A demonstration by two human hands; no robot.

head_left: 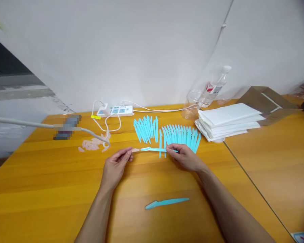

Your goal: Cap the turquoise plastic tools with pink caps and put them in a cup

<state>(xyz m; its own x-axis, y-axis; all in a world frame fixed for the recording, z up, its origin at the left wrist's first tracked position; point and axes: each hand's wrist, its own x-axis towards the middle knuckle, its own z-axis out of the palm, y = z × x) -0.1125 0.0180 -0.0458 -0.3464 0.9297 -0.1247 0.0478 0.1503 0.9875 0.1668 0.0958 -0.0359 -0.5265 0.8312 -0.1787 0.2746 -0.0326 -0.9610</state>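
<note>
Between the fingertips of my left hand (117,164) is a small translucent blade cover (135,150). My right hand (183,156) pinches a light-blue eyebrow razor (154,149) by its handle, the blade end pointing left at the cover; a narrow gap seems to part the two. Another blue razor (167,201) lies alone on the table nearer to me. Beyond my hands, blue razors lie in two rows, a left group (146,129) and a right group (179,135). A heap of pale translucent covers (92,144) lies left of my left hand.
A white power strip (121,110) with cables lies by the wall, and a cable crosses from the left over a pixelated dark device (68,127). White packets (228,118), a clear cup (191,104), a plastic bottle (215,88) and a cardboard box (266,103) stand at the right on the wooden table (53,189).
</note>
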